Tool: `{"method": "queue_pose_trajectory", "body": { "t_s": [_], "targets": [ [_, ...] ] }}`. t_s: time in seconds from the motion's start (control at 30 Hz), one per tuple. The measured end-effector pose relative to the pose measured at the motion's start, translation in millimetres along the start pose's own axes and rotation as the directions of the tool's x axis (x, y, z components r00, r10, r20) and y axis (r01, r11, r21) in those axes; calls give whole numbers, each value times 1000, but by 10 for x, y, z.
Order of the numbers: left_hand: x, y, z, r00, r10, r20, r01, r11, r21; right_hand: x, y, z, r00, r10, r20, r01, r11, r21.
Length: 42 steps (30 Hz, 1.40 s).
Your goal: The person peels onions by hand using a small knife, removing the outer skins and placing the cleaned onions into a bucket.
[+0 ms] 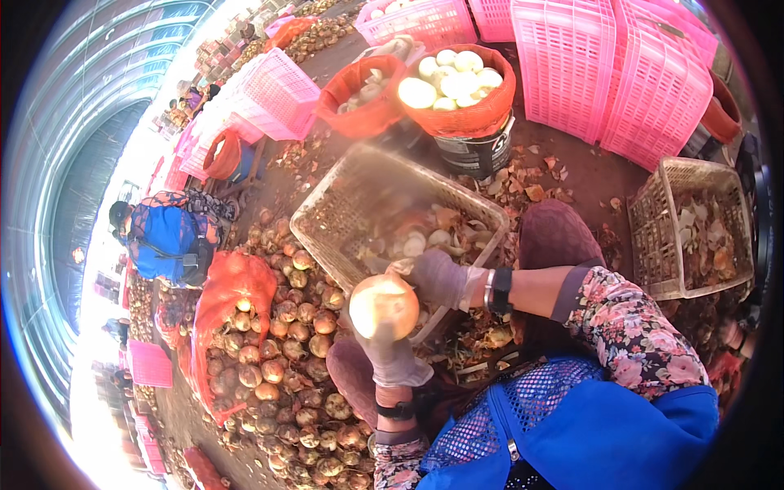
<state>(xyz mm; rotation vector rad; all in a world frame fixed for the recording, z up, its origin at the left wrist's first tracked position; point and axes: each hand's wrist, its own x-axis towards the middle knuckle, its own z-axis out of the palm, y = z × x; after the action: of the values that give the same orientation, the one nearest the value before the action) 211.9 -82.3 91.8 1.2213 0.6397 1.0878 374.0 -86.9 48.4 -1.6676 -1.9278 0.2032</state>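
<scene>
My left hand (392, 358), in a pale glove, holds a large onion (384, 306) from below, its pale flesh brightly lit. Against the onion's upper right side is my right hand (438, 278), gloved too, with its fingers curled around something hidden; a brownish bit of skin shows at the fingertips. Just beyond both hands stands a dirty plastic crate (398, 165) with onion skins and cut pieces (441, 236) in it. A heap of unpeeled onions (300, 331) lies on the ground to the left, partly spilling from a red mesh bag (245, 275).
Beyond the crate, a black bucket (474, 153) bears a red mesh bag of peeled onions (453, 79), beside another red bag (358, 122). Stacked pink crates (563, 67) stand at upper right, a skin-filled crate (667, 226) at right. A person (165, 236) bends at left.
</scene>
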Motion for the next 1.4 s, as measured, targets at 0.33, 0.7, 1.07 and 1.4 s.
{"method": "queue_pose_trajectory", "body": {
  "t_s": [0.33,0.7,1.07,1.4],
  "targets": [
    [49,-47,-246,794,-296,530,589,589,-554,104,140,-58,997,-6,-79,24,972,232],
    [-7,214,-239,877,-348,332,451,834,-317,-34,39,-714,910,-116,399,-152,801,579],
    [-89,237,-179,786,-430,445,574,775,-264,-219,-160,-651,945,-196,-264,311,790,529],
    [-14,403,-59,783,-324,530,472,866,-168,-266,-443,-947,862,368,350,-375,-3,927]
  ]
}}
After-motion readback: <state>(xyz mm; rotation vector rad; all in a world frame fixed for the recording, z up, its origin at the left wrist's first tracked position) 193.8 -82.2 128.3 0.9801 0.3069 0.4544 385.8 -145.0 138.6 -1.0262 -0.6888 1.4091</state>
